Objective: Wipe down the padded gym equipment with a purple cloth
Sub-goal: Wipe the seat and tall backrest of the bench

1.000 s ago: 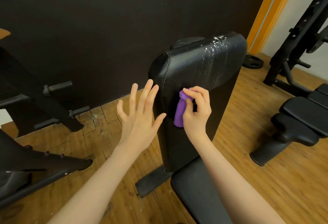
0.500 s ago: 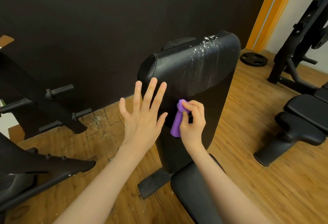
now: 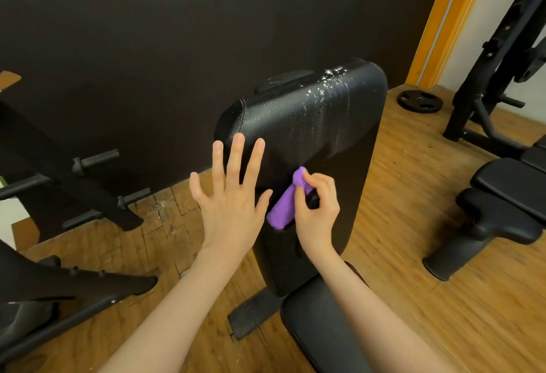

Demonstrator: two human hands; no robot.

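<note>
A black padded backrest (image 3: 334, 136) stands upright in the middle, with wet white streaks across its top right. Below it lies the black seat pad (image 3: 319, 322). My right hand (image 3: 317, 210) grips a bunched purple cloth (image 3: 282, 210) and holds it against the middle of the backrest. My left hand (image 3: 233, 192) is spread with straight fingers in front of the backrest's left edge; whether it touches the pad I cannot tell.
Wooden floor all round. A black rack with pegs (image 3: 88, 183) stands at the left, another bench (image 3: 502, 204) and a black frame (image 3: 502, 56) at the right. A weight plate (image 3: 419, 101) lies on the floor by the orange door frame (image 3: 443, 20). A dark wall is behind.
My right hand has slid the cloth down and leftward on the backrest. My left hand has moved closer, over the pad's left edge.
</note>
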